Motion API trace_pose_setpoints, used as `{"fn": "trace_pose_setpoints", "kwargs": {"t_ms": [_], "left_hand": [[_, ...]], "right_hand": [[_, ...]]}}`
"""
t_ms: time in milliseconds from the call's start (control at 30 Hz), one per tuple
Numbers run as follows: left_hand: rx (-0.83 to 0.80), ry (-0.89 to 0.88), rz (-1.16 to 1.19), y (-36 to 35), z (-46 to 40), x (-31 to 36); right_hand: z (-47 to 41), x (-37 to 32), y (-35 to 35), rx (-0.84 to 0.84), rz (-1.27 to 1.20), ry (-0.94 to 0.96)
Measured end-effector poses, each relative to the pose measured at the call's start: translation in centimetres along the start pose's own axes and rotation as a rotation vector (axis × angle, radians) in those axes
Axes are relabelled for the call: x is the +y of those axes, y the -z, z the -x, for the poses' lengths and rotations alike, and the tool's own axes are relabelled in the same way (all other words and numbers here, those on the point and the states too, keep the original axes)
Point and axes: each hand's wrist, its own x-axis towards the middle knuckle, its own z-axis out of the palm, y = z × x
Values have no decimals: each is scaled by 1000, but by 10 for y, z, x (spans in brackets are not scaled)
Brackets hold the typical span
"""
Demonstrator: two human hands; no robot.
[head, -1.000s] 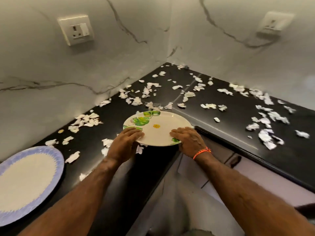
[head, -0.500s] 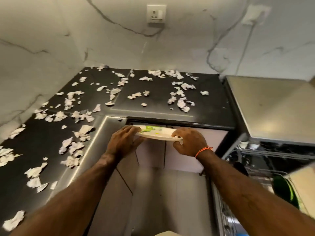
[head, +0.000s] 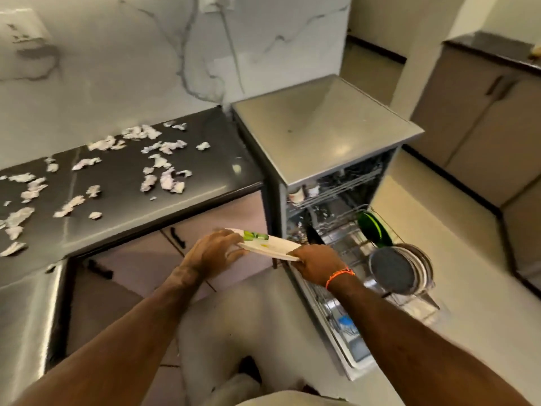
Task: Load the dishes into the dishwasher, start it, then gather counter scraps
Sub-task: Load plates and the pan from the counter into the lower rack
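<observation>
A cream plate with green leaf print (head: 268,245) hangs in the air in front of the cabinet doors, held level by both hands. My left hand (head: 212,253) grips its left rim and my right hand (head: 317,263), with an orange band at the wrist, grips its right rim. Just to the right stands the open dishwasher (head: 325,136) with its lower rack (head: 348,238) pulled out. In the rack stand a green plate (head: 373,228) and several grey and white plates (head: 395,269). White paper scraps (head: 164,171) lie scattered over the black counter (head: 216,171).
The dishwasher door (head: 348,347) lies open low at the right of my legs. Cabinet doors with dark handles (head: 177,237) run below the counter. More cabinets (head: 480,118) stand across the pale floor at the far right. A marble wall rises behind the counter.
The plate has been lifted off the counter and carried right, toward the open dishwasher. My view has swung right, so the rack and its plates now show fully.
</observation>
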Motion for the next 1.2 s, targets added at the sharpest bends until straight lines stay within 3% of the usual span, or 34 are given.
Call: {"fn": "trace_pose_setpoints", "kwargs": {"t_ms": [267,600,733,967,1200], "left_hand": [[-129,-215,107,-60,-142,58],[-479,-450,212,-182,-308,66],[-590,-458,245,-240,-352,55],[-574,-492,246,-329,-391,41],[-602,-433,227,-367,-395,32]], "right_hand": [[37,93,-18,73,-251,-404],[-4,177,-73,131,-358,-809],[-33,212,-110,111,-442,-892],[-69,263,-179,71,-602,-997],[-79,286,-213,8,-684,-1029]]}}
